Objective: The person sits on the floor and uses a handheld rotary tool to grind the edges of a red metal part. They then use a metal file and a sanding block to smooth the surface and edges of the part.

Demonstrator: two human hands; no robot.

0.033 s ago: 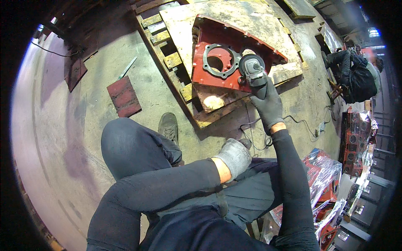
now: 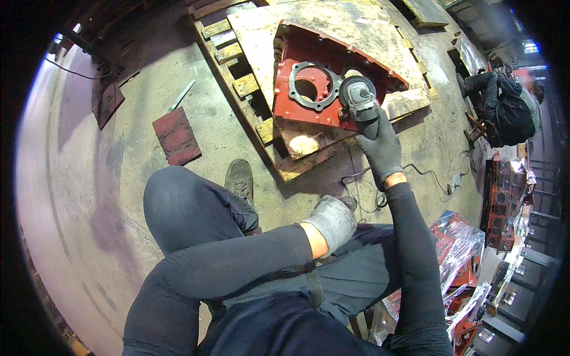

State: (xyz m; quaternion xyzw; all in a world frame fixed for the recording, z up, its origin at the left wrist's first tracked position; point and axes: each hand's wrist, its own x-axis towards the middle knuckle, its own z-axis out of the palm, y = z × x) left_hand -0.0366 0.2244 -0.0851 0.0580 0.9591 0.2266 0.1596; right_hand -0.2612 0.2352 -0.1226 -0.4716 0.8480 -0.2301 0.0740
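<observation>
My right hand (image 2: 380, 145), in a dark grey glove, is wrapped round the body of an angle grinder (image 2: 361, 102). The grinder's round dark head lies over the right part of a red metal housing (image 2: 282, 104), beside the bare grey ring (image 2: 293, 89) around its large opening. Whether the disc touches the housing cannot be made out. My left hand (image 2: 333, 222), in a light grey glove with dark fingertips, rests curled on my thigh. Its fingers are mostly turned away, so anything inside them is hidden.
The housing sits on boards atop a wooden pallet (image 2: 246, 86). A black cord (image 2: 424, 172) loops over the floor by my right forearm. Left of the pallet lie a dark red plate (image 2: 177, 136) and a thin strip (image 2: 181, 97). Plastic-wrapped red parts (image 2: 454, 237) stand at right; another person (image 2: 504, 107) sits beyond.
</observation>
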